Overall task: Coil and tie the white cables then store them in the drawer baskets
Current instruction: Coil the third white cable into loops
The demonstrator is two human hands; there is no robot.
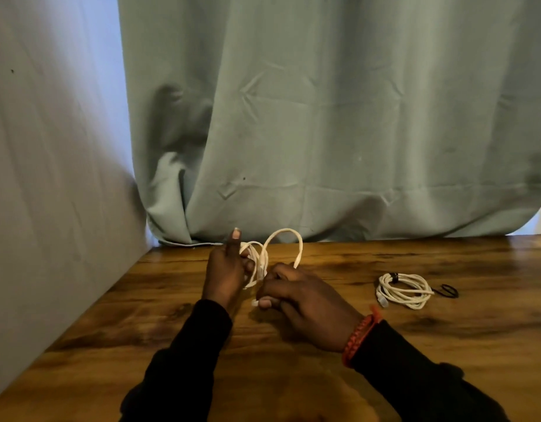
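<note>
My left hand (225,271) held the half-wound white cable (258,263) upright above the wooden table (324,376), fingers curled round the loops, thumb raised. My right hand (299,300), just beside it, pinched the loose end, which arched up and over between them. A finished coil (401,289) lay well apart, right.

Coiled cable (402,290) and black tie (446,290) lie on the table's (415,345) right side.

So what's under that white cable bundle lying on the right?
The coiled white cable bundle lies on the brown wooden table. Whether it covers anything else cannot be seen.
</note>
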